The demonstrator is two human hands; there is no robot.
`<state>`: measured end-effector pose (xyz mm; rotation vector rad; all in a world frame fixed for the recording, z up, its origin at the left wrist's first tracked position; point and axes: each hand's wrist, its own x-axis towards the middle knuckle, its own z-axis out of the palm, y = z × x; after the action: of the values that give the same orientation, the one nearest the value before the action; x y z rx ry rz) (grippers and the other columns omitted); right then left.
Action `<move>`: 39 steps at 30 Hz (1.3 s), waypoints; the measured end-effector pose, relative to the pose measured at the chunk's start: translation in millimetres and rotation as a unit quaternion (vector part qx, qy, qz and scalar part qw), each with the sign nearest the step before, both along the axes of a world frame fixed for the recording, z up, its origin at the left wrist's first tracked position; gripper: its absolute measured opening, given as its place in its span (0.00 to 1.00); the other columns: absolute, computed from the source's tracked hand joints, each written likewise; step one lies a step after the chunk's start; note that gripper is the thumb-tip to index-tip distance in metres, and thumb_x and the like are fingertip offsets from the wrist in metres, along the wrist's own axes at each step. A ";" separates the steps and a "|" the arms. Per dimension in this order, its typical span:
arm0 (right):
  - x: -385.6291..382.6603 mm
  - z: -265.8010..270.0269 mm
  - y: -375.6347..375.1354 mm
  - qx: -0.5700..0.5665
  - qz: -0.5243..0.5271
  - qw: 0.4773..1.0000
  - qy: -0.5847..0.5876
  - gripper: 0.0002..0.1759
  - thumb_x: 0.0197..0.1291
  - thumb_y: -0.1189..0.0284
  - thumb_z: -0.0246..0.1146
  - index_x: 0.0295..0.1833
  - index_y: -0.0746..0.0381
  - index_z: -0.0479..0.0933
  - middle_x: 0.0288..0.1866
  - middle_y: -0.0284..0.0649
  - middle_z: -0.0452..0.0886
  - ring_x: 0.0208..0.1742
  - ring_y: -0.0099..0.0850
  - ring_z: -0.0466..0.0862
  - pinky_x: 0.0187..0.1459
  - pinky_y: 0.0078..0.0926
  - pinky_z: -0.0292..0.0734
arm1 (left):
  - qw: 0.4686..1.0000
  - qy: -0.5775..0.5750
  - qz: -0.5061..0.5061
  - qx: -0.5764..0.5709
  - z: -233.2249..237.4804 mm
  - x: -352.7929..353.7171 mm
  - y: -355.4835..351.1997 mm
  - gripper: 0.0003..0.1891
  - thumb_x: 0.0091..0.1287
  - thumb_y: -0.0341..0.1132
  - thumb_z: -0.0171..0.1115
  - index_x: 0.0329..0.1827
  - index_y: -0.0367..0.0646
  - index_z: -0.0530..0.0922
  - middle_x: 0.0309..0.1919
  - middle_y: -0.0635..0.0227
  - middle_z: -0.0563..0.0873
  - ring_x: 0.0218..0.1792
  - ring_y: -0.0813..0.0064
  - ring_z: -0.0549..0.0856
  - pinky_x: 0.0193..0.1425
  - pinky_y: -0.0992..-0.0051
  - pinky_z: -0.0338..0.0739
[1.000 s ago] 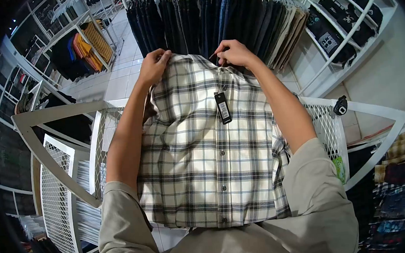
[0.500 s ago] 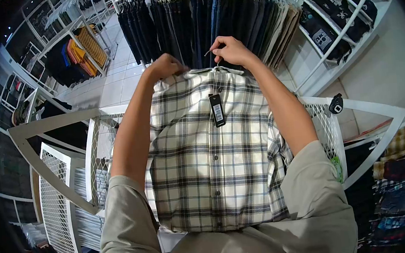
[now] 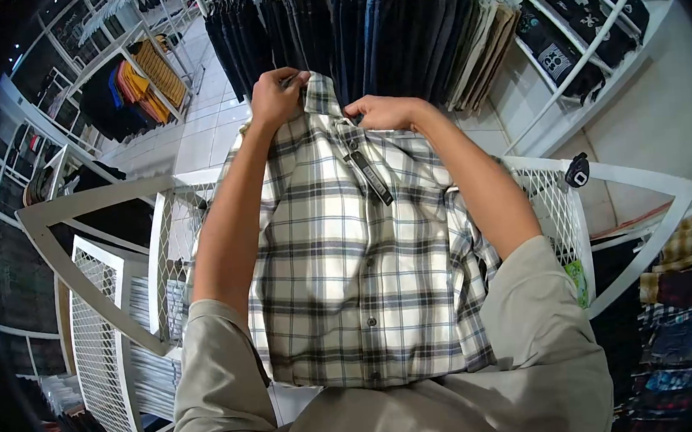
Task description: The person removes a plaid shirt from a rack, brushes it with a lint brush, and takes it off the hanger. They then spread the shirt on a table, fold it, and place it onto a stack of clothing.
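With your left hand pinched on the collar and your right hand clamped just beside it, hold the shirt level before you over the near rack, its tag hanging free.

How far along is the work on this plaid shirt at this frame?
Done: the plaid shirt hangs front-out with its lower buttons fastened and its tag attached. In hand: the left hand grips the collar, the right hand pinches the placket top. Left: the shirt is on no rail; it is held over the white mesh rack.
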<state>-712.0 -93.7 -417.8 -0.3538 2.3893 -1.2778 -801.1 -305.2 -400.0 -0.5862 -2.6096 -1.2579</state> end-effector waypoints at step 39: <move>494.8 -103.4 -210.7 0.112 -0.467 0.828 0.289 0.18 0.57 0.56 0.76 0.38 0.59 0.82 0.34 0.36 0.82 0.30 0.36 0.85 0.32 0.35 0.78 | 0.975 0.139 -0.159 -0.068 -119.4 511.5 -181.6 0.24 0.67 0.25 0.63 0.69 0.45 0.78 0.74 0.55 0.72 0.78 0.48 0.64 0.78 0.49 0.60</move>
<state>-217.2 -304.5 -521.1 0.7140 3.3904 -1.3190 -289.6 -486.8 -519.4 -1.1543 -2.4428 -0.9881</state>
